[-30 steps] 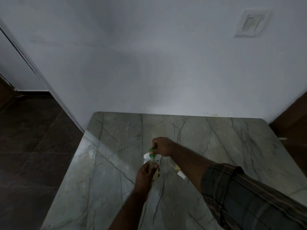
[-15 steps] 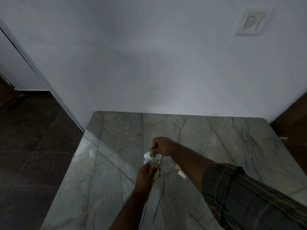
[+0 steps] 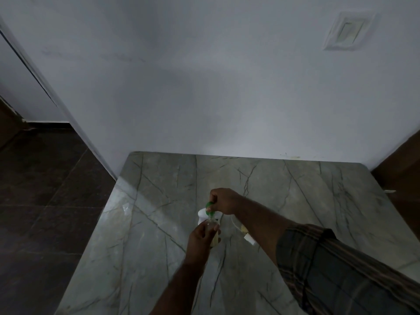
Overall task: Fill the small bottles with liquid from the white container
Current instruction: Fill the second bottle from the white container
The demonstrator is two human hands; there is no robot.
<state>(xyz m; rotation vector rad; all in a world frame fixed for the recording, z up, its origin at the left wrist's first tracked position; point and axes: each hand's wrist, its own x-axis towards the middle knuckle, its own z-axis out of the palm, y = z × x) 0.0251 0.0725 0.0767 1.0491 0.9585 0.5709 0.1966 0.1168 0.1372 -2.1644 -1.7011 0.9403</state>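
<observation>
My left hand (image 3: 202, 235) grips a small clear glass bottle (image 3: 214, 233) that stands upright on the marble table (image 3: 159, 235); pale yellowish liquid shows in its lower part. Above the bottle's mouth my right hand (image 3: 223, 201) pinches a green-topped dropper (image 3: 209, 206), its tip pointing down at the neck. The white container (image 3: 201, 215) sits just behind the bottle, mostly hidden by both hands. Another small bottle with a white cap (image 3: 246, 235) lies on its side to the right, partly behind my right forearm.
The table stands against a white wall (image 3: 204, 98). Its left edge drops to a dark tiled floor (image 3: 45, 201), and a brown surface borders it on the right. A small clear object (image 3: 126, 208) lies near the table's left edge.
Both hands stay at the bottle and barely shift. The right hand with the green dropper holds its place over the bottle's mouth.
</observation>
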